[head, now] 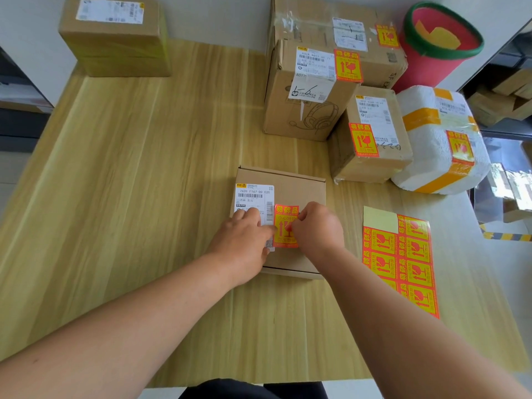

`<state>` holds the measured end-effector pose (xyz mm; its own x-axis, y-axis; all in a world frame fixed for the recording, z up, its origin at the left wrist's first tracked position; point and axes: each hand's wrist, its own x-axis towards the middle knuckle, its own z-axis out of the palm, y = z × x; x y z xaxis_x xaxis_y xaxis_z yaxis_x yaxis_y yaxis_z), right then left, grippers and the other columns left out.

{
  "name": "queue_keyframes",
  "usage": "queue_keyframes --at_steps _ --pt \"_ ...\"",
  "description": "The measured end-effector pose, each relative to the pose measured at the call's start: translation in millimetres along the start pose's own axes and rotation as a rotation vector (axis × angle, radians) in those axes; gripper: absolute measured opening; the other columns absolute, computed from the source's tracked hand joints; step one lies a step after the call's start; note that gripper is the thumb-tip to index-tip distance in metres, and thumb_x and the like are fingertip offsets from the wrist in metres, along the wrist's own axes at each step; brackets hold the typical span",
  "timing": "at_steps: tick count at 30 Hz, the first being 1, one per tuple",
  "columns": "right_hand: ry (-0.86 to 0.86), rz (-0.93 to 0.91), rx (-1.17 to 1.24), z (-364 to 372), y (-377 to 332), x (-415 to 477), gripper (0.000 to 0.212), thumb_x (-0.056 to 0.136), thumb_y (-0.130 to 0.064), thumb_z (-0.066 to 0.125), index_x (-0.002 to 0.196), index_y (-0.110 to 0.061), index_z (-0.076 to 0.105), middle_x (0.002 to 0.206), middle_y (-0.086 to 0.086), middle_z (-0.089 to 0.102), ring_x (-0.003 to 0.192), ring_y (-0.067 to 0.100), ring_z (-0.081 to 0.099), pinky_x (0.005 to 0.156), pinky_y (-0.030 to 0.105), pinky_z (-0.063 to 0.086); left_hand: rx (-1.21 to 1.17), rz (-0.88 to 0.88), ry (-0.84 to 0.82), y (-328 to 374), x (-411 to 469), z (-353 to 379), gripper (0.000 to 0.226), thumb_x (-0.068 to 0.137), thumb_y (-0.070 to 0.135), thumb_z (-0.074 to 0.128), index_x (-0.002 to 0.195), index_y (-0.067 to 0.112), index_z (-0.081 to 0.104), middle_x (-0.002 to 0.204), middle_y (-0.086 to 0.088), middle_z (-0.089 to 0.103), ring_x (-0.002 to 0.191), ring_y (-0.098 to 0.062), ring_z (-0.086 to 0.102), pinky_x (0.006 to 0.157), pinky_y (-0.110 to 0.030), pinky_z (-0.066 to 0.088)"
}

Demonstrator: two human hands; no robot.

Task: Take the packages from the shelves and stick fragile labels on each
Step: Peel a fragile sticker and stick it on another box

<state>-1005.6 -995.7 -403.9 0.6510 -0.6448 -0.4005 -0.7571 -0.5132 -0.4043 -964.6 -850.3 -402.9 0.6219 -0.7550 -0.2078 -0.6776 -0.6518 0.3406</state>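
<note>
A flat box (302, 188) lay near the middle of the tabletop (144, 182), with a white slip (253, 197) on its left half. The left hand (244, 240) rested on that slip, its fingers (247, 216) fairly straight and close together, pressing down; the forefinger reached the left edge of the label (283, 226). The label, red and yellow, lay on the box top just right of the slip. The right hand (316, 228) had its fingers (308, 210) curled, thumb and forefinger pinching the label at its right edge. Right of the flat box, apart from it, a sheet (403, 260) of like labels lay flat, its far left corner bare backing. Farther right stood a small box (371, 156) and a foam box (426, 156), side by side, each bearing such a label. Beyond them a headset box (302, 116), labelled on top, stood against a big box (311, 27), also labelled. At the far right was a red bin (426, 67) with a green rim, yellow scraps inside. At the far left, well apart, stood a plain box (115, 50) with only a white slip
</note>
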Motion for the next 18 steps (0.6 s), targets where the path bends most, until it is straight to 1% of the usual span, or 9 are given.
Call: queue_keyframes --at_steps 3,6,8,10,12,13,15,17,18 --pt "0.057 -0.010 -0.024 0.0 0.8 -4.6 0.008 0.088 -0.015 0.055 0.093 -0.012 0.051 0.078 0.003 0.060 0.071 0.024 0.057 0.050 0.026 0.035 -0.001 0.002 0.009 0.3 0.0 0.5 0.037 0.092 0.033 0.051 0.128 0.030 0.053 0.108 -0.001 0.041 0.106 -0.021 0.040 0.088 -0.030 0.036" --pt "0.117 -0.031 -0.041 -7.5 3.2 -8.3 0.024 0.088 -0.021 0.061 0.098 -0.016 0.040 0.074 -0.003 0.051 0.071 0.024 0.054 0.057 0.028 0.037 0.000 0.000 0.011 0.4 0.1 0.9 0.034 0.092 0.034 0.051 0.126 0.029 0.055 0.107 -0.001 0.041 0.105 -0.021 0.040 0.088 -0.030 0.036" --pt "0.134 -0.120 -0.042 -10.2 9.5 -8.0 0.023 0.088 -0.023 0.063 0.102 -0.015 0.046 0.089 -0.002 0.053 0.078 0.023 0.053 0.063 0.028 0.036 0.005 -0.007 0.034 0.7 1.2 1.6 0.030 0.093 0.034 0.050 0.120 0.025 0.058 0.106 0.000 0.044 0.104 -0.021 0.042 0.087 -0.031 0.038" --pt "0.180 -0.280 -0.028 -8.7 20.0 -8.7 0.016 0.087 -0.020 0.063 0.100 -0.013 0.058 0.098 0.001 0.055 0.087 0.023 0.054 0.067 0.029 0.036 0.010 -0.015 0.084 2.7 3.8 2.6 0.025 0.091 0.032 0.053 0.112 0.021 0.062 0.103 -0.001 0.049 0.102 -0.022 0.045 0.086 -0.033 0.041" --pt "0.208 -0.405 -0.059 -5.4 30.0 -12.2 0.017 0.085 -0.020 0.066 0.100 -0.012 0.067 0.104 0.003 0.058 0.097 0.028 0.052 0.076 0.035 0.043 0.054 0.021 0.160 6.1 7.3 1.7 0.020 0.083 0.026 0.065 0.100 0.017 0.066 0.096 -0.002 0.054 0.094 -0.025 0.049 0.081 -0.035 0.044" --pt "0.204 -0.431 -0.088 -4.1 34.1 -13.3 0.023 0.085 -0.023 0.066 0.106 -0.014 0.068 0.113 0.004 0.059 0.107 0.030 0.049 0.085 0.042 0.044 0.084 0.037 0.195 6.7 10.4 2.7 0.020 0.076 0.023 0.072 0.094 0.016 0.068 0.090 -0.003 0.056 0.089 -0.026 0.051 0.077 -0.036 0.047" --pt "0.131 -0.402 -0.155 -4.7 37.9 -15.8 0.037 0.089 -0.035 0.061 0.124 -0.024 0.063 0.140 0.002 0.047 0.131 0.031 0.033 0.103 0.050 0.035 0.128 0.040 0.264 4.7 18.4 8.6 0.030 0.064 0.024 0.081 0.092 0.017 0.071 0.088 -0.005 0.060 0.086 -0.028 0.054 0.076 -0.038 0.047" --pt "0.047 -0.362 -0.217 -5.4 41.1 -15.1 0.047 0.091 -0.046 0.054 0.136 -0.035 0.049 0.157 -0.003 0.022 0.144 0.027 0.011 0.112 0.046 0.019 0.156 -0.002 0.235 3.3 24.3 9.7 0.046 0.062 0.033 0.083 0.104 0.019 0.071 0.101 -0.010 0.062 0.102 -0.030 0.047 0.087 -0.041 0.041" --pt "0.022 -0.358 -0.247 -5.4 42.6 -14.0 0.050 0.092 -0.049 0.051 0.140 -0.039 0.043 0.160 -0.005 0.013 0.146 0.025 0.003 0.113 0.044 0.015 0.173 -0.024 0.194 3.1 25.5 9.7 0.052 0.068 0.038 0.079 0.114 0.021 0.067 0.115 -0.012 0.059 0.115 -0.030 0.040 0.095 -0.044 0.035"
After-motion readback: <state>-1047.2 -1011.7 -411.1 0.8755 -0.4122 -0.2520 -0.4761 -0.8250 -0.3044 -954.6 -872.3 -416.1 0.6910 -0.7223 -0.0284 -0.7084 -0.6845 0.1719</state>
